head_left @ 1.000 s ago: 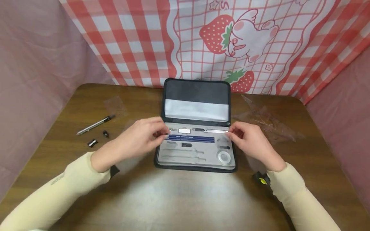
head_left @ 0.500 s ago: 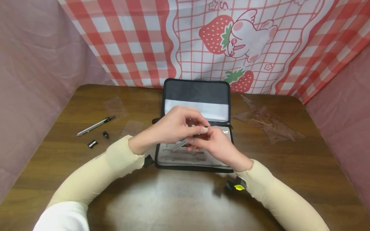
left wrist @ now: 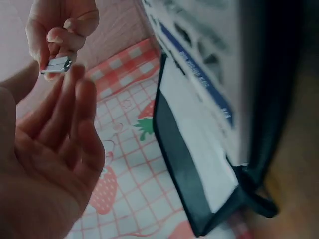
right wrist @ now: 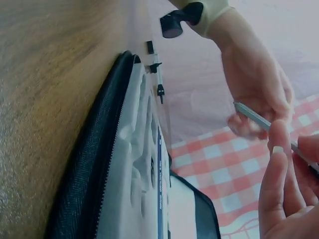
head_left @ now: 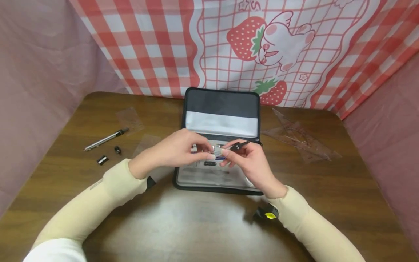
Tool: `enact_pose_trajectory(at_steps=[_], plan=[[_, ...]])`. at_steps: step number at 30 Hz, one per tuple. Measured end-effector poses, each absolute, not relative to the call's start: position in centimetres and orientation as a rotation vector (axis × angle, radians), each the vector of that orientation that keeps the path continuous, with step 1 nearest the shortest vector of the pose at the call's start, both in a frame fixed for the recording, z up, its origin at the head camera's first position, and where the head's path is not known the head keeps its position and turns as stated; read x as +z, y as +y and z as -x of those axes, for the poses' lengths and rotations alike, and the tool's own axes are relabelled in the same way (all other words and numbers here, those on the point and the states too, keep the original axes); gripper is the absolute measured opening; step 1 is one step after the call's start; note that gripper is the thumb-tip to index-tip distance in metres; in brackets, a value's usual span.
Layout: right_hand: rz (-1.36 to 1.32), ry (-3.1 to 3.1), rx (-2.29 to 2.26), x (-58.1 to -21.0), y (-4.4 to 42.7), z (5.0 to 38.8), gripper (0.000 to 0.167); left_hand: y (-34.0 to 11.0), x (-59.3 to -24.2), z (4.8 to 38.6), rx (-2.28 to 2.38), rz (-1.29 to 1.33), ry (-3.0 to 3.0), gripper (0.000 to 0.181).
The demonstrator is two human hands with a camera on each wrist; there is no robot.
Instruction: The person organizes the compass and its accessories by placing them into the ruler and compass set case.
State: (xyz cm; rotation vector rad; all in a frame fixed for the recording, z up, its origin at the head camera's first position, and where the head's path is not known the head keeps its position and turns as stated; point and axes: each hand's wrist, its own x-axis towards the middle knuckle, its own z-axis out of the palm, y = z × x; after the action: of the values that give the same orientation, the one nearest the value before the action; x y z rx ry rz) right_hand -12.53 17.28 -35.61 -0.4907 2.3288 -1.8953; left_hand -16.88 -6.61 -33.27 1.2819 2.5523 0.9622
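My right hand (head_left: 253, 162) pinches a drawing compass (head_left: 240, 145) between thumb and fingers above the open case (head_left: 216, 188). The compass has a black head, pointing right, and silver legs toward the left. My left hand (head_left: 176, 149) is beside the leg ends, its fingers loosely bent. In the left wrist view, the left hand (left wrist: 55, 159) holds nothing, and the silver legs (left wrist: 57, 64) show beyond its fingertips. The right wrist view shows the compass legs (right wrist: 253, 116) in front of the left hand. Blue pencils (head_left: 220, 158) in the grey tray are partly hidden.
On the table's left lie a second silver instrument (head_left: 104, 140), a small black piece (head_left: 117, 149) and a pencil sharpener (head_left: 102, 160). Clear plastic sheets (head_left: 130, 118) lie near them. Transparent set squares (head_left: 298, 136) are at the right. A patterned cloth (head_left: 216, 54) hangs behind.
Both hands have come from the case's sides to its middle. The left hand has since drawn back leftward from the right, and the black compass head now shows in the right hand.
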Motion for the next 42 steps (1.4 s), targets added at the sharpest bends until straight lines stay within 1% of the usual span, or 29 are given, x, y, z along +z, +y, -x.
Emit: enact_pose_trajectory(at_steps=[2,6,9,13,15,17,19,22,26,31,36,39,42], plan=[[0.449,2.344,-1.88,-35.6,17.4,12.7,0.022,-7.0,-33.7,16.9,0.967,-1.295,2.502,0.022],[0.398,2.336,-1.825,-35.6,17.9,13.2,0.026,-7.7,-34.7,16.9,0.997,-1.334,2.513,0.012],[0.465,2.333,-1.73,-35.5,18.9,13.7,0.024,-8.3,-35.4,16.7,0.924,-1.495,2.661,0.011],[0.641,2.353,-1.571,-35.6,20.2,14.2,0.024,-8.9,-36.0,16.4,0.656,-1.879,2.91,0.016],[0.74,2.366,-1.524,-35.9,20.4,14.3,0.025,-9.3,-36.1,16.1,0.52,-2.031,2.971,0.022],[0.827,2.382,-1.519,-36.2,20.4,14.4,0.025,-9.7,-36.1,15.8,0.419,-2.104,2.994,0.029],[0.896,2.394,-1.533,-36.6,20.4,14.5,0.024,-10.0,-36.1,15.5,0.413,-2.126,2.989,0.032],[0.926,2.41,-1.56,-36.8,20.4,14.4,0.024,-10.4,-36.3,15.4,0.567,-2.072,2.941,0.034],[0.865,2.458,-1.542,-36.8,20.3,14.5,0.026,-10.5,-36.8,15.6,0.815,-1.972,2.877,0.029],[0.79,2.544,-1.461,-36.6,20.4,14.8,0.025,-10.5,-37.4,15.9,0.919,-1.907,2.861,0.023],[0.866,2.675,-1.268,-36.6,20.7,15.1,0.016,-10.4,-37.3,15.8,0.91,-1.68,2.817,0.016],[0.922,2.706,-1.11,-36.8,20.6,15.1,0.013,-10.2,-37.1,15.5,0.81,-1.529,2.77,0.011],[0.964,2.699,-0.942,-37.0,20.2,14.8,0.012,-9.8,-37.1,15.2,0.682,-1.458,2.698,0.009]])
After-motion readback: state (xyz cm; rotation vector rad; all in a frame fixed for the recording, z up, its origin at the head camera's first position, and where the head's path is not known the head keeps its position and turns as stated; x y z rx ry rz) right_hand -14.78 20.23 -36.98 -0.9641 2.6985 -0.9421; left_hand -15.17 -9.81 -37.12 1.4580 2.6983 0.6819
